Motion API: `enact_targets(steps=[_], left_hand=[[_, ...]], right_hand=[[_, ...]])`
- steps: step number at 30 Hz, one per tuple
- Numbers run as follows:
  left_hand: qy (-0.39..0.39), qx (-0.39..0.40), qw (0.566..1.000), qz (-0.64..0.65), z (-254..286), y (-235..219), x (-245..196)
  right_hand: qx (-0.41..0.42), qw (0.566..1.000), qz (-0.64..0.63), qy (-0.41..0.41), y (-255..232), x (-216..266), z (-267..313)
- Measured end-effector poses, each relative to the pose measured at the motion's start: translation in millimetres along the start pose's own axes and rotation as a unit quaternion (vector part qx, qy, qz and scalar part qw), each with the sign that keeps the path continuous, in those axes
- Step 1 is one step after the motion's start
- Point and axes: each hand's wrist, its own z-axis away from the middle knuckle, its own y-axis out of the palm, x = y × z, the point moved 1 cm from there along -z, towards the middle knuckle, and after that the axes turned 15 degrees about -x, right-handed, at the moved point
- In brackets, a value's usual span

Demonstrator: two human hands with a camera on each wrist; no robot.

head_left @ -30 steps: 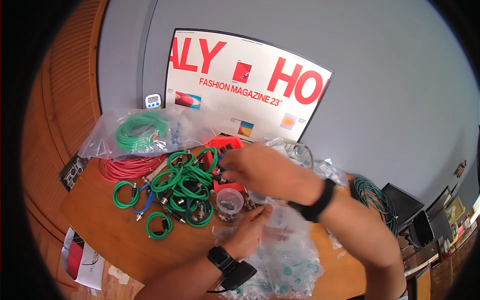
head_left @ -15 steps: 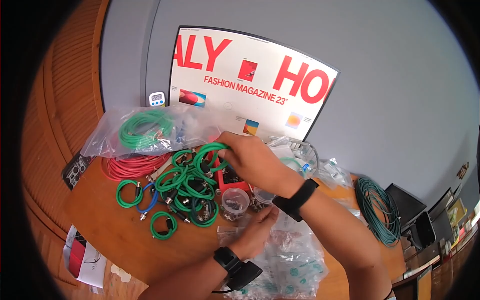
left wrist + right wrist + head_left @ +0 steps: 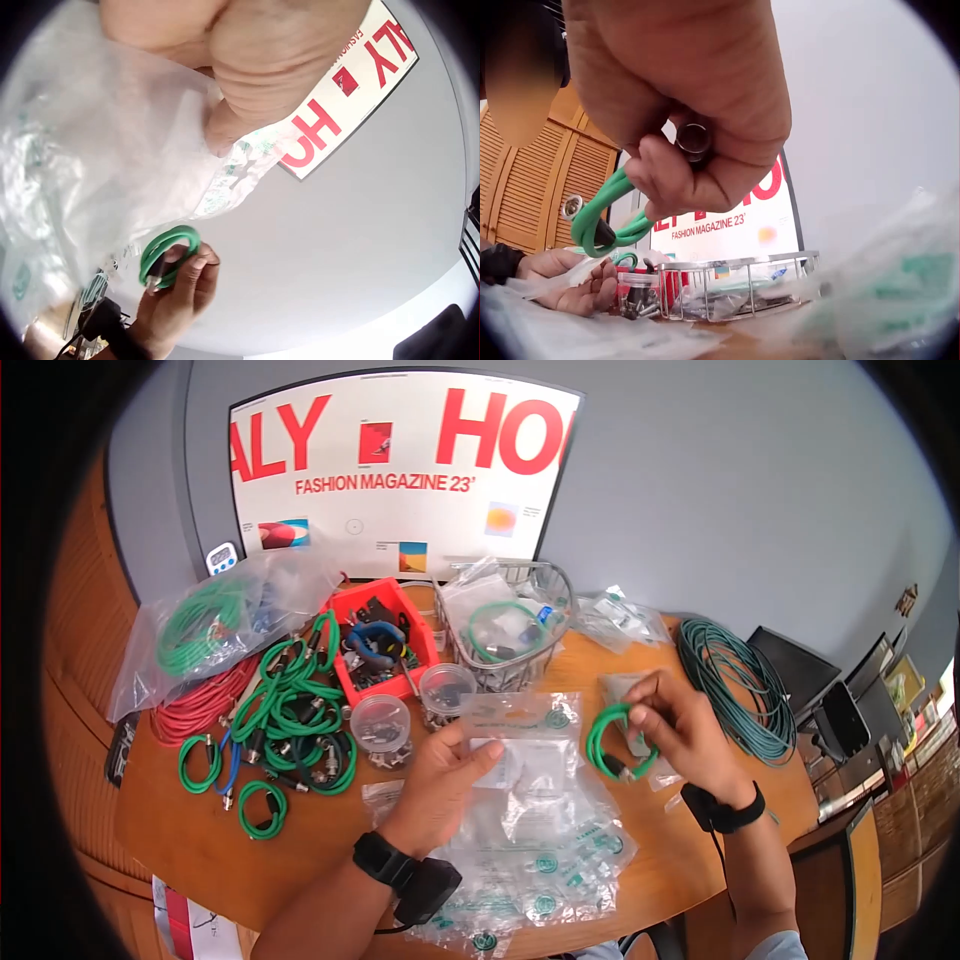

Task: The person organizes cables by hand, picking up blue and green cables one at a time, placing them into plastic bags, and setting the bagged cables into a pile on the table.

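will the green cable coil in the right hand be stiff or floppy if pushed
The green cable coil seems springy rather than limp: its loops stand round in the right hand. Its metal-ended connector probably adds weight, so that end may swing.

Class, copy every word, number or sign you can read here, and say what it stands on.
"ALY": the screen, upper left.
"HO": the same screen, upper right.
"FASHION MAGAZINE 23'": the same screen, centre.
Too small or blurred to read: the screen's small captions, the white timer's digits, the green print on the clear bags.
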Motion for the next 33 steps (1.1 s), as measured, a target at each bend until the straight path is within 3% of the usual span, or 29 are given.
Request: enact_targets(steps=[5, 7, 11, 14, 17, 22, 33], left_hand=[[-0.057, -0.055, 0.996, -0.034, 6, -4, -3], [-0.033, -0.045, 0.997, -0.048, 2, -8, 2], [-0.014, -0.048, 0.998, -0.041, 1, -8, 3], [-0.079, -0.051, 0.996, -0.001, 8, 4, -9], [-0.080, -0.054, 0.995, -0.012, 7, 0, -6], [-0.081, -0.052, 0.995, 0.005, 7, 0, -6], [-0.072, -0.036, 0.997, -0.006, 6, -2, -7]], right_hand=[[-0.009, 0.996, -0.063, 0.070, -11, -12, 27], [0.027, 0.994, -0.109, 0.018, -5, -12, 32], [0.073, 0.995, -0.009, -0.065, 10, 1, 29], [0.058, 0.996, 0.032, -0.066, 14, -1, 19], [0.043, 0.996, 0.028, -0.067, 19, -3, 11], [0.024, 0.978, 0.078, -0.190, 21, 0, 5], [0.071, 0.956, 0.116, -0.260, 15, 13, -4]])
